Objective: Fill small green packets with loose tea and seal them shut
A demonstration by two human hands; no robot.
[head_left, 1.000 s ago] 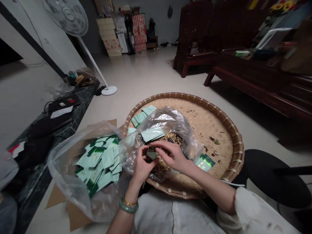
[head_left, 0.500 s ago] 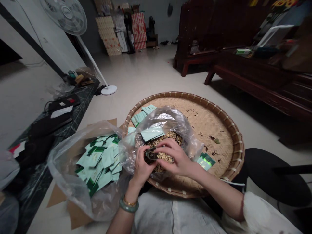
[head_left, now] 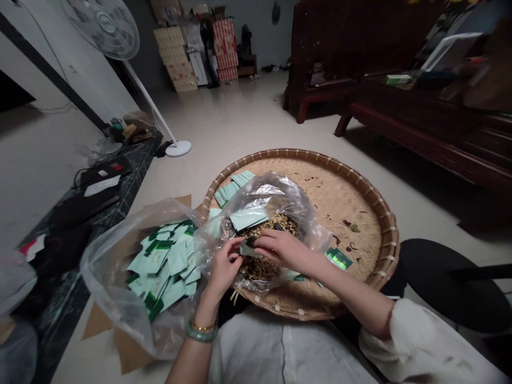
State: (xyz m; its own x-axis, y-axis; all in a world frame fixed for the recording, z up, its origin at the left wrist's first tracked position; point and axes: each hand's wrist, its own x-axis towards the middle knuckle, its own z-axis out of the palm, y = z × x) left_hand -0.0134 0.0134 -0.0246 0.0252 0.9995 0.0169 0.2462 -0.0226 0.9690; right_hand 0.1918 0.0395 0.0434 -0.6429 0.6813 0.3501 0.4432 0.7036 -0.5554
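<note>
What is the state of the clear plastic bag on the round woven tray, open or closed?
Open. The clear plastic bag has its edges spread, and loose brown and tan pieces inside show uncovered below the right hand.

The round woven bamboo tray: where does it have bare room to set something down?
Bare weave lies between the scattered small dark scraps and the tray's far-right rim. Left and middle are crowded: pale-green rectangular packets, clear plastic bag, left hand, right hand.

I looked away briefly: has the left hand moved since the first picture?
Yes, slightly: judged against the tray, the left hand has shifted left.
</note>
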